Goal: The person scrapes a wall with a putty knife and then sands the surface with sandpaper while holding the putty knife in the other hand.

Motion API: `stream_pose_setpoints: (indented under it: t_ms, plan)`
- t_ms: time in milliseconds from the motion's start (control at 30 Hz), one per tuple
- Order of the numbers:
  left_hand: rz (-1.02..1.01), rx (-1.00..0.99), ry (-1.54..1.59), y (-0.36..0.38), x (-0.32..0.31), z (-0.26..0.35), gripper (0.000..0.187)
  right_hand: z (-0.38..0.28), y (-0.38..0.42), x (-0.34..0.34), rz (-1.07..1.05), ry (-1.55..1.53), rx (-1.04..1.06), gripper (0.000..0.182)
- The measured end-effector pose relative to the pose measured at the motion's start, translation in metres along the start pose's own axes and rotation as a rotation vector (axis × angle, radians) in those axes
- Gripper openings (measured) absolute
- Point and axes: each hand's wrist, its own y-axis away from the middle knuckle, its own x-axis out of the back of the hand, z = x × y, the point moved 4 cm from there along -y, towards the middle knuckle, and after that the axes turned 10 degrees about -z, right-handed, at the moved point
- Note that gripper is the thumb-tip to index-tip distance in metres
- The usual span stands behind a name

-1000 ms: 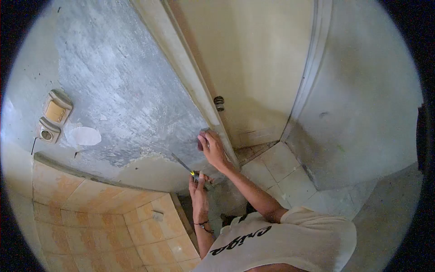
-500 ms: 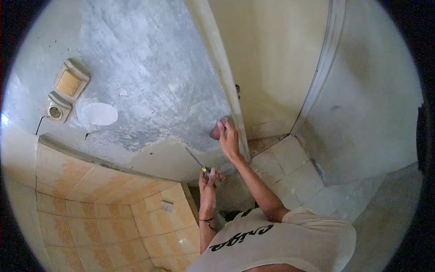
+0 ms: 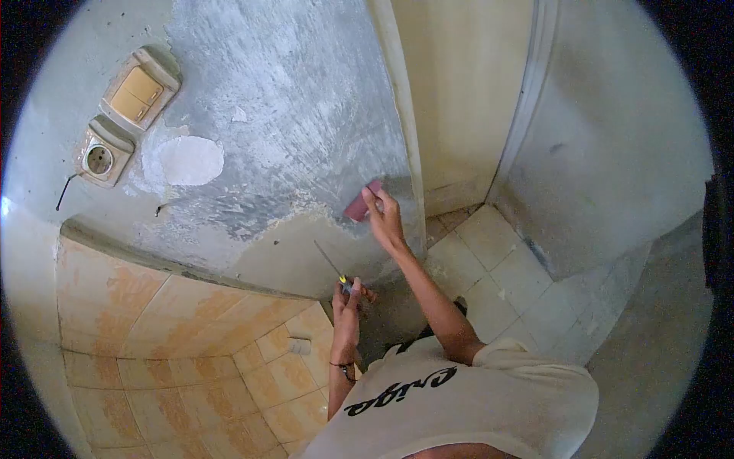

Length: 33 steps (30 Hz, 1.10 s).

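Observation:
My right hand (image 3: 387, 223) presses a folded piece of dark red sandpaper (image 3: 362, 201) against the wall, close to its right-hand corner. Grey, streaky filler (image 3: 283, 99) covers much of this wall, and its ragged lower border runs just left of the sandpaper. Lower down, my left hand (image 3: 348, 310) is closed round a hand tool (image 3: 344, 281) with a yellow-and-dark handle. Its thin metal blade points up and to the left, overlapping the bare lower wall in this view. A dark bracelet circles the left wrist.
A light switch (image 3: 138, 93) and a socket (image 3: 99, 158) sit on the left of the wall, beside a round white patch (image 3: 191, 161). Orange-marked tiles (image 3: 176, 390) line the recess below. Right of the corner are a cream door (image 3: 466, 92) and floor tiles (image 3: 489, 279).
The sandpaper and my right hand have shifted left and slightly down across the wall, away from the corner. My view has also shifted. My left hand still holds the tool.

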Motion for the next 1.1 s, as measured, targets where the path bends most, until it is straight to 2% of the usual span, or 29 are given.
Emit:
stream_pose_setpoints:
  t_ms: [133, 200, 233, 333, 400, 533, 600, 633, 700, 733, 800, 833, 900, 1033, 1100]
  plan:
    - [0.002, 0.003, -0.057, 0.000, 0.001, 0.007, 0.023, 0.021, 0.011, -0.006, -0.017, -0.042, 0.046, 0.042]
    - [-0.022, -0.021, 0.036, -0.003, 0.003, 0.001, 0.024, 0.052, 0.025, -0.005, 0.002, -0.064, -0.107, 0.043]
    - [-0.024, -0.019, 0.039, -0.003, 0.002, -0.001, 0.024, 0.056, 0.027, -0.008, 0.003, -0.060, -0.108, 0.043]
    - [-0.032, 0.014, 0.020, -0.005, -0.001, -0.007, 0.025, 0.045, 0.024, -0.007, 0.075, -0.078, 0.009, 0.041]
    - [-0.053, 0.033, 0.070, -0.005, -0.006, -0.013, 0.024, 0.037, 0.021, -0.003, -0.052, -0.063, -0.068, 0.040]
    - [-0.028, 0.011, 0.093, -0.010, -0.010, -0.029, 0.022, 0.120, 0.025, 0.012, -0.066, -0.165, -0.060, 0.047]
    - [-0.011, 0.013, 0.034, -0.009, -0.012, -0.032, 0.025, 0.157, 0.025, 0.028, 0.036, 0.021, -0.078, 0.049]
    - [0.001, 0.006, 0.037, -0.012, -0.013, -0.034, 0.025, 0.138, 0.019, 0.032, 0.023, 0.019, -0.075, 0.049]
    - [0.039, 0.076, 0.018, -0.012, -0.017, -0.041, 0.030, 0.116, 0.013, 0.042, -0.058, 0.129, -0.349, 0.050]
    - [0.050, 0.073, 0.024, -0.013, -0.020, -0.042, 0.030, 0.115, 0.013, 0.043, -0.071, 0.131, -0.349, 0.050]
    - [0.052, 0.044, 0.016, -0.016, -0.030, -0.040, 0.034, 0.105, 0.013, 0.048, -0.071, -0.005, -0.181, 0.049]
    - [0.063, 0.043, 0.027, -0.018, -0.036, -0.038, 0.034, 0.121, 0.014, 0.048, -0.086, 0.000, -0.182, 0.049]
    - [0.093, 0.096, -0.038, -0.019, -0.045, -0.036, 0.031, 0.132, 0.015, 0.050, 0.007, -0.089, -0.052, 0.047]
    - [0.048, 0.067, -0.024, -0.030, -0.049, -0.054, 0.030, 0.137, 0.009, 0.059, -0.043, -0.078, -0.085, 0.045]
    - [0.031, 0.077, -0.006, -0.036, -0.054, -0.056, 0.029, 0.151, -0.001, 0.063, -0.153, 0.018, -0.192, 0.043]
